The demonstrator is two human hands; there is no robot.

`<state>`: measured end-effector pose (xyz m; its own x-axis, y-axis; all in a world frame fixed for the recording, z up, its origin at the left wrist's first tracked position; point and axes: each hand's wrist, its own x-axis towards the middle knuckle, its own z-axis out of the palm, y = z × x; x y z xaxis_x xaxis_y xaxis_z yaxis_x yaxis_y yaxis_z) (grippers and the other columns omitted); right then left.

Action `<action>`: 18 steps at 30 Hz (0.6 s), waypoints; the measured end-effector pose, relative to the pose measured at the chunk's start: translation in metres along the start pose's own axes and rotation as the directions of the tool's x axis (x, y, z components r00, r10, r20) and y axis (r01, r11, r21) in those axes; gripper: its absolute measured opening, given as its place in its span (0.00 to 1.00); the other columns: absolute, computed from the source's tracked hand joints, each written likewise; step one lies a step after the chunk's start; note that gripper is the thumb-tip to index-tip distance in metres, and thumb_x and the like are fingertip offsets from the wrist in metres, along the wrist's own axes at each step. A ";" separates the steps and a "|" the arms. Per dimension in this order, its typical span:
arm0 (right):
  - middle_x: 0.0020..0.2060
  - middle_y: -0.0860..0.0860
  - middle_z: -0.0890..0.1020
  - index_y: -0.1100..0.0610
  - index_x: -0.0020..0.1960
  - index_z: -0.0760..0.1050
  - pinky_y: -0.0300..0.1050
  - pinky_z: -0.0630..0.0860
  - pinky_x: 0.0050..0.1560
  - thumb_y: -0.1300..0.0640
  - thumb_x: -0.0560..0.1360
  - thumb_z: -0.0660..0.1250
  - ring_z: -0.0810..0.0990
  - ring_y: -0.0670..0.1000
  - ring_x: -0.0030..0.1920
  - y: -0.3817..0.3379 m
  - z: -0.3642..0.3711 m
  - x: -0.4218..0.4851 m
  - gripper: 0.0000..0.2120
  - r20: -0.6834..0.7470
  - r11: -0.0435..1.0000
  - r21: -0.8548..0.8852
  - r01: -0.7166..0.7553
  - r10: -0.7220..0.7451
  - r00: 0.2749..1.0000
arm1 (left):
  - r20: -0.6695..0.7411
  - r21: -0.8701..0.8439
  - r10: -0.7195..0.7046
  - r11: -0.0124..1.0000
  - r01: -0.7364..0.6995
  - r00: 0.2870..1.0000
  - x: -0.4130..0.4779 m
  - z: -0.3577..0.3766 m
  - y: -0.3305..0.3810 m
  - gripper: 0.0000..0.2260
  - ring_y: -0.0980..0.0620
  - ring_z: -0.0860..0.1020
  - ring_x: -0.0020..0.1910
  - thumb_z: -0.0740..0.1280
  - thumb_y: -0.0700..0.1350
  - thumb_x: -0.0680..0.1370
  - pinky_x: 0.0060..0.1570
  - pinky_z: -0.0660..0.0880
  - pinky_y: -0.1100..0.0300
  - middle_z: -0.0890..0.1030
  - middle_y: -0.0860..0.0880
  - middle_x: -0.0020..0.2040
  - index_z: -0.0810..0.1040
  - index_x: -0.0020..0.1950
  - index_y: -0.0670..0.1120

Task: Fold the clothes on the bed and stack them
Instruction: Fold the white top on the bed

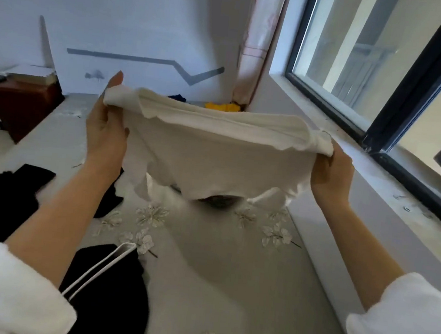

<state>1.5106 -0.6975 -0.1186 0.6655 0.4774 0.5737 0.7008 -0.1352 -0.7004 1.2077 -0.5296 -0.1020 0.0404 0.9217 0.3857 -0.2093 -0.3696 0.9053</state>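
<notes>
White garment [215, 150], held taut by both hands, hides a dark object [217, 201].

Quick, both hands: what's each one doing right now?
Left hand: closed on one end of the white garment, held up above the bed.
Right hand: closed on its other end.

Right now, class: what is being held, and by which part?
A white garment, by its two upper corners: left hand and right hand each grip one.

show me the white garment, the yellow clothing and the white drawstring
white garment [215, 155], head view, middle of the hanging cloth.
yellow clothing [221, 106], head view, its visible top.
white drawstring [101, 270], head view, mid-length on the black garment.
</notes>
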 end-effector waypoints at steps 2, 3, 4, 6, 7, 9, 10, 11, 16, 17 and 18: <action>0.57 0.55 0.81 0.57 0.63 0.75 0.46 0.74 0.53 0.63 0.79 0.55 0.78 0.56 0.55 0.027 0.000 -0.036 0.17 0.087 0.998 -0.057 0.015 -0.010 0.996 | 0.005 0.051 -0.027 0.998 0.026 1.000 -0.033 -0.024 -0.033 0.16 0.64 0.75 0.60 0.54 0.47 0.84 0.56 0.76 0.63 0.78 0.63 0.61 0.74 0.61 0.67; 0.59 0.57 0.80 0.58 0.66 0.74 0.45 0.72 0.54 0.65 0.79 0.57 0.78 0.57 0.57 0.041 0.000 -0.056 0.18 0.125 0.996 -0.090 0.016 -0.005 0.992 | -0.001 0.098 -0.063 0.993 0.062 0.998 -0.052 -0.037 -0.052 0.17 0.61 0.75 0.62 0.54 0.46 0.84 0.61 0.74 0.59 0.77 0.60 0.63 0.75 0.60 0.68; 0.61 0.58 0.79 0.59 0.68 0.72 0.46 0.71 0.55 0.68 0.78 0.58 0.77 0.59 0.59 0.056 0.000 -0.078 0.20 0.167 0.992 -0.124 0.007 0.014 0.986 | -0.012 0.161 -0.111 0.981 0.112 0.994 -0.073 -0.051 -0.072 0.17 0.57 0.74 0.64 0.55 0.46 0.84 0.63 0.71 0.56 0.77 0.56 0.64 0.75 0.58 0.68; 0.63 0.60 0.77 0.60 0.70 0.71 0.48 0.70 0.56 0.71 0.76 0.59 0.76 0.61 0.61 0.086 0.002 -0.122 0.23 0.273 0.979 -0.200 -0.038 0.093 0.957 | 0.002 0.313 -0.212 0.928 0.201 0.977 -0.121 -0.080 -0.110 0.14 0.54 0.74 0.64 0.56 0.47 0.83 0.61 0.71 0.58 0.77 0.53 0.62 0.76 0.57 0.65; 0.64 0.59 0.77 0.59 0.70 0.70 0.48 0.70 0.56 0.70 0.76 0.60 0.76 0.61 0.61 0.102 0.003 -0.145 0.24 0.328 0.966 -0.248 -0.069 0.151 0.932 | 0.040 0.391 -0.270 0.890 0.233 0.962 -0.145 -0.093 -0.126 0.13 0.57 0.74 0.62 0.56 0.48 0.83 0.57 0.70 0.64 0.78 0.56 0.59 0.75 0.57 0.64; 0.65 0.56 0.76 0.55 0.71 0.70 0.45 0.69 0.55 0.67 0.77 0.59 0.75 0.59 0.63 0.131 0.007 -0.186 0.23 0.414 0.917 -0.360 -0.172 0.323 0.851 | 0.131 0.510 -0.400 0.812 0.284 0.907 -0.188 -0.116 -0.156 0.13 0.68 0.73 0.59 0.56 0.48 0.83 0.52 0.68 0.71 0.78 0.63 0.57 0.74 0.59 0.66; 0.66 0.55 0.75 0.53 0.72 0.69 0.45 0.69 0.55 0.65 0.78 0.58 0.75 0.58 0.64 0.143 0.009 -0.205 0.23 0.444 0.878 -0.421 -0.230 0.421 0.791 | 0.161 0.562 -0.470 0.766 0.311 0.868 -0.206 -0.125 -0.170 0.14 0.69 0.73 0.59 0.56 0.48 0.83 0.53 0.68 0.71 0.78 0.63 0.58 0.74 0.61 0.65; 0.67 0.54 0.75 0.52 0.73 0.68 0.45 0.69 0.56 0.65 0.78 0.57 0.74 0.57 0.65 0.155 0.010 -0.224 0.24 0.470 0.834 -0.484 -0.265 0.503 0.725 | 0.175 0.614 -0.535 0.715 0.333 0.827 -0.223 -0.132 -0.183 0.14 0.64 0.74 0.59 0.57 0.47 0.83 0.55 0.69 0.68 0.79 0.59 0.59 0.75 0.63 0.61; 0.68 0.55 0.74 0.54 0.72 0.69 0.46 0.70 0.62 0.65 0.77 0.56 0.73 0.57 0.65 0.189 0.012 -0.296 0.24 0.590 0.709 -0.691 -0.139 0.665 0.458 | 0.241 0.849 -0.788 0.455 0.270 0.567 -0.280 -0.152 -0.226 0.12 0.53 0.78 0.53 0.59 0.44 0.82 0.46 0.71 0.62 0.82 0.52 0.55 0.78 0.61 0.54; 0.68 0.55 0.74 0.54 0.71 0.70 0.46 0.70 0.62 0.65 0.77 0.56 0.73 0.57 0.65 0.193 0.011 -0.308 0.24 0.594 0.695 -0.708 -0.125 0.681 0.428 | 0.261 0.876 -0.821 0.423 0.233 0.508 -0.287 -0.157 -0.231 0.12 0.53 0.78 0.53 0.59 0.44 0.82 0.48 0.72 0.61 0.82 0.52 0.56 0.79 0.62 0.52; 0.69 0.54 0.73 0.54 0.71 0.71 0.46 0.69 0.63 0.65 0.77 0.56 0.72 0.57 0.66 0.196 0.010 -0.319 0.23 0.595 0.684 -0.721 -0.112 0.694 0.406 | 0.278 0.898 -0.845 0.398 0.189 0.458 -0.294 -0.163 -0.235 0.12 0.53 0.78 0.55 0.60 0.44 0.82 0.51 0.73 0.61 0.81 0.52 0.58 0.79 0.62 0.52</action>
<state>1.4332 -0.8680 -0.4433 0.6037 0.6167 -0.5052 0.5898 -0.7718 -0.2374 1.0855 -0.6949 -0.4568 0.4668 0.7015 -0.5385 0.8013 -0.0779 0.5931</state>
